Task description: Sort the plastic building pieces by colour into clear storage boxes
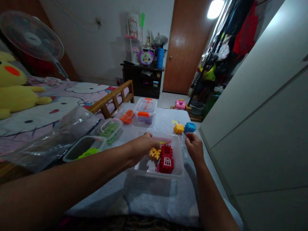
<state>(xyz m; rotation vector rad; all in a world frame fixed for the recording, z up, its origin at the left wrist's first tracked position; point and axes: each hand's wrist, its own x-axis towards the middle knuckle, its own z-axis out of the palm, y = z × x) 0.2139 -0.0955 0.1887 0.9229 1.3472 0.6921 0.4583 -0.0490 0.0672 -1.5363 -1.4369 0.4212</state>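
Note:
My left hand [146, 146] reaches over the left side of a clear plastic bin [179, 160], its fingers curled downward. Whatever they may hold is hidden behind the hand. Inside the bin lie dark red toothed building blocks [166, 163], one with a white window, beside a yellow-orange toothed piece [154, 154]. Just outside the bin's right rim, my right hand [194, 148] is closed with thumb and fingertips together; I cannot make out anything between them. Directly beyond its fingertips sits a blue toothed block [190, 127], with a yellow one [178, 129] to its left.
Clear tubs with lime-green pieces [88, 153], green pieces [108, 131] and orange pieces [127, 117] line the left side. A lidded box with orange latches [145, 107] stands at the back. A plastic bag [64, 134] lies left; a white cabinet [260, 128] borders the right.

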